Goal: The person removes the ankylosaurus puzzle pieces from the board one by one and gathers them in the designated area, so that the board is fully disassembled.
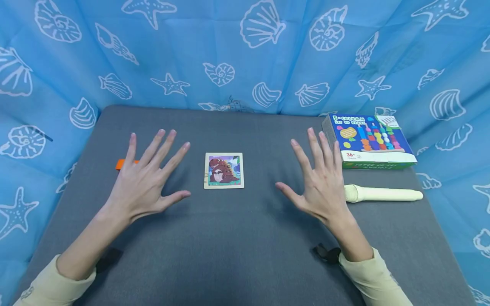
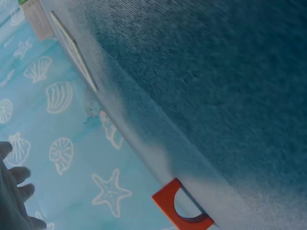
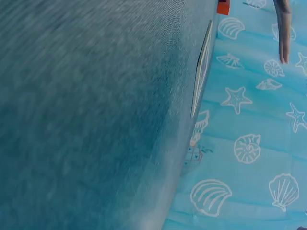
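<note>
Both bare hands hover over the grey table with fingers spread and palms down, holding nothing. My left hand [image 1: 143, 182] is at the left, beside an orange block [image 1: 120, 164] that it partly covers in the head view. In the left wrist view this orange block [image 2: 175, 208] shows an arch-shaped cut-out. Between the hands lies a small square wooden jigsaw puzzle [image 1: 223, 171] with a brown dinosaur picture, apart from both. My right hand [image 1: 323, 182] is at the right, its edge overlapping the head of a cream microphone [image 1: 386, 194] in the head view.
A blue bead-toy box [image 1: 373, 138] lies at the back right of the grey table [image 1: 229, 250], behind the microphone. A blue curtain [image 1: 229, 51] printed with white shells surrounds the table's back and sides. Black straps [image 1: 326, 253] hang near the cream sleeves.
</note>
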`<state>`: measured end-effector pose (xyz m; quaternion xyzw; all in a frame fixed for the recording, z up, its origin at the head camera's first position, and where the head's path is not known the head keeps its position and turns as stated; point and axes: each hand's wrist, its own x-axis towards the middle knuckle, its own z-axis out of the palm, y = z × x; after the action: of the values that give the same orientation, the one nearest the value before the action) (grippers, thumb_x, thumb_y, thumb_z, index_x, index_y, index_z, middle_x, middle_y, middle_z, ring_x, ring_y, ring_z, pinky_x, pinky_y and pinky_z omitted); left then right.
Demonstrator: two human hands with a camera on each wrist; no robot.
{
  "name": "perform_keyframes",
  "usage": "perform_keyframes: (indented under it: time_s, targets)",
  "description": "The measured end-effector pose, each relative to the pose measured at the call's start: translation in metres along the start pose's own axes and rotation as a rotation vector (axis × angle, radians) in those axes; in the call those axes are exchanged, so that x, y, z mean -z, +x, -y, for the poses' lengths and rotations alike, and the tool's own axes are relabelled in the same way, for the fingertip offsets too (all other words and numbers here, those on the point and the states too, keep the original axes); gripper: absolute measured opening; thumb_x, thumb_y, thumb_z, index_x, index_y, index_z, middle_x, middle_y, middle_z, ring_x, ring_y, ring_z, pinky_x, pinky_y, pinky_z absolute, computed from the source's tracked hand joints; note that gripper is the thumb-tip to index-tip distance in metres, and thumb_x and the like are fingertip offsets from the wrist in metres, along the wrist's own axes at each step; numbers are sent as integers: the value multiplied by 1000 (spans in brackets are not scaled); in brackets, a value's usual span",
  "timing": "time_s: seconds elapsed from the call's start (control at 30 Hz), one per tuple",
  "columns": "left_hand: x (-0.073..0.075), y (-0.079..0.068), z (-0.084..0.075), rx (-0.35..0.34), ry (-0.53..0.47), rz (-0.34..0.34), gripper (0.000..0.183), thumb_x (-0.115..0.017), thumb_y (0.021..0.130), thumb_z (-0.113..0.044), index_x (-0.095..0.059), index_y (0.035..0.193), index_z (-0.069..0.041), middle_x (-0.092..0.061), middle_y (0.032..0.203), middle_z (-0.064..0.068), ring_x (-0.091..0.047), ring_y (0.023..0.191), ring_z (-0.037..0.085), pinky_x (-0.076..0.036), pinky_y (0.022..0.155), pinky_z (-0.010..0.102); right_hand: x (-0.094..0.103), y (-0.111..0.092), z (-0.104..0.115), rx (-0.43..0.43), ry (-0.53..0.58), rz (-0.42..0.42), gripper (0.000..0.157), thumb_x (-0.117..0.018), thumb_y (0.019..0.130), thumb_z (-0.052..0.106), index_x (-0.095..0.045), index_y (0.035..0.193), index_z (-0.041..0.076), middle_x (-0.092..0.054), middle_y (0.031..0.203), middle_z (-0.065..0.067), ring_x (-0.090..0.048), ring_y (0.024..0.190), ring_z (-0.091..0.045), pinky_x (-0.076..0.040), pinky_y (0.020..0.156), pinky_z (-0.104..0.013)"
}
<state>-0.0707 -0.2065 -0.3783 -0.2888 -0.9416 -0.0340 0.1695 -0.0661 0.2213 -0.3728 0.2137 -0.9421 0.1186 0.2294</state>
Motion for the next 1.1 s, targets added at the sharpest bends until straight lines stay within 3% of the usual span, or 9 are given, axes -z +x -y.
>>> perform_keyframes:
  time_s: [0.1, 0.23, 0.37, 0.47, 0.63, 0.9, 1.1]
  targets:
    - [0, 1, -2, 0, -19, 33, 103, -14, 97, -92, -26, 174, -25, -26, 182, 13, -27, 168, 38, 1, 136, 71, -4, 3, 3, 30, 48, -31, 94, -37, 101, 82, -36, 169, 17, -26, 180, -21, -30, 164, -48, -24, 130, -74]
    - [1, 5, -6, -9, -35, 95, 92, -44, 101, -80, -40, 169, -19, -43, 174, 15, -43, 160, 39, -14, 135, 72, -12, 7, 9, 56, 146, -33, 82, -65, 102, 56, -40, 165, 10, -35, 175, -23, -45, 154, -47, -43, 119, -72]
    - [3, 10, -13, -3, -72, 201, 84, -70, 96, -61, -50, 164, -16, -52, 168, 15, -52, 153, 39, -33, 128, 73, -22, 11, 19, 36, 332, 50, 82, -81, 95, 30, -42, 163, 6, -42, 170, -22, -50, 152, -42, -50, 116, -66]
    - [2, 12, -20, 13, -117, 300, 78, -72, 99, -55, -51, 163, -16, -53, 167, 15, -55, 151, 39, -40, 124, 71, -30, 15, 27, 0, 467, 142, 77, -81, 97, 24, -43, 162, 6, -48, 166, -18, -52, 151, -37, -49, 118, -62]
    - [-3, 16, -34, 33, -194, 438, 74, -73, 102, -51, -52, 163, -16, -52, 168, 16, -54, 153, 39, -44, 122, 69, -44, 27, 36, -69, 615, 302, 65, -77, 102, 21, -47, 157, 6, -62, 151, -16, -64, 137, -33, -57, 111, -56]
    - [-11, 28, -51, 103, -281, 631, 79, -69, 105, -52, -40, 169, -16, -36, 177, 19, -42, 160, 44, -39, 125, 70, -68, 57, 46, -90, 801, 457, 45, -72, 105, 14, -58, 146, 1, -73, 130, -20, -75, 115, -32, -63, 101, -52]
    - [-16, 38, -57, 190, -334, 784, 83, -63, 107, -54, -29, 174, -18, -14, 183, 22, -24, 167, 47, -31, 128, 74, -90, 81, 54, -94, 849, 538, 37, -70, 106, 13, -62, 140, 1, -73, 126, -15, -75, 113, -28, -64, 97, -47]
